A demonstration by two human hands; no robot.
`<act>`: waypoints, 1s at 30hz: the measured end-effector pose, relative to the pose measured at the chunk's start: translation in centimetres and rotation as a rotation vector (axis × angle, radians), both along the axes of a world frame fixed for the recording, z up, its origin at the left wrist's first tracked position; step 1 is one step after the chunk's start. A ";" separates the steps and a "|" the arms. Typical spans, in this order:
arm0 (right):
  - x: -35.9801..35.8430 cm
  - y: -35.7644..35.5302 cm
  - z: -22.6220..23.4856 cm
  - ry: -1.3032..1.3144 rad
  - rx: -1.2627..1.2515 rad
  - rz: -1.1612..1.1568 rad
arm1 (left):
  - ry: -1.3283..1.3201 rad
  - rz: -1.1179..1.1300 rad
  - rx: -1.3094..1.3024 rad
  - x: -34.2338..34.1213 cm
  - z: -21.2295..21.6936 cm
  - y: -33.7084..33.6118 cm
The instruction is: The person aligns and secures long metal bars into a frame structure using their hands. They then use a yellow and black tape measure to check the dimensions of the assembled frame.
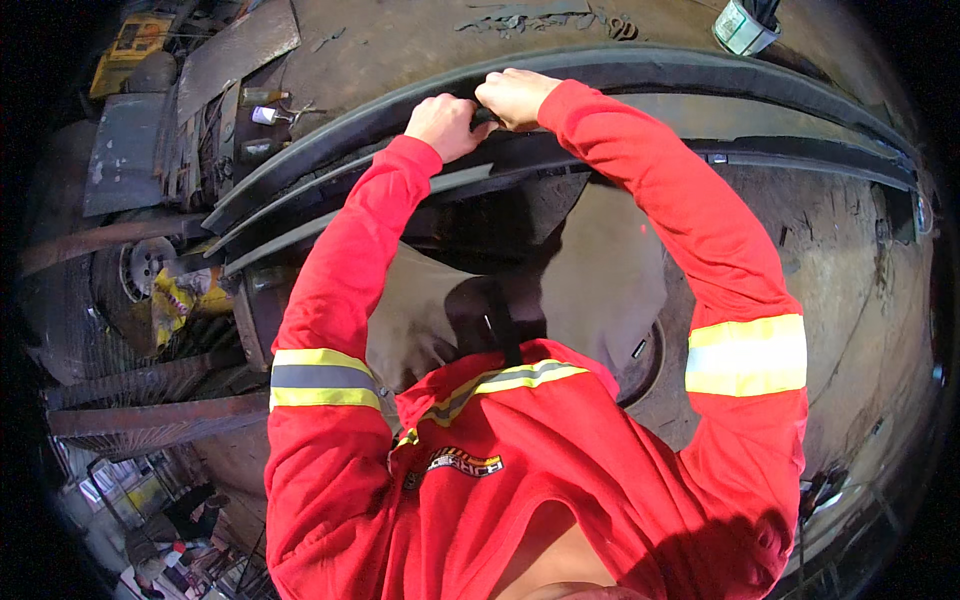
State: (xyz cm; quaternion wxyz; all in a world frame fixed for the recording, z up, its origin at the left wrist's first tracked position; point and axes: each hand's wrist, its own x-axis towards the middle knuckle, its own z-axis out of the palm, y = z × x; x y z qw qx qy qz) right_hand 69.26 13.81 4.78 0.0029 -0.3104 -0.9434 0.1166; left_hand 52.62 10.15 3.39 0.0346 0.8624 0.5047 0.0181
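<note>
Side by side over long dark metal beams (660, 72), my two hands are closed and almost touch. My left hand (442, 126) curls its fingers round a small dark thing, mostly hidden, between the two hands. Slightly farther away and to the right, my right hand (515, 98) is in a fist against the far beam's edge. What its fingers grip is hidden. The beams run across from left to right and look bowed. A nearer rail (780, 160) passes below my right forearm, and both arms are in red sleeves.
A white bucket (742, 32) with dark items stands at the far right. Left of the beams are a white bottle (264, 116), metal plates (125, 150) and a yellow machine (130, 45). A round metal disc (150, 262) and a yellow bag (172, 305) lie nearer.
</note>
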 end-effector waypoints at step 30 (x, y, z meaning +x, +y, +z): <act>7.2 4.3 -1.0 0.063 -0.636 -0.129 | -0.047 0.015 0.191 1.0 -2.1 -0.3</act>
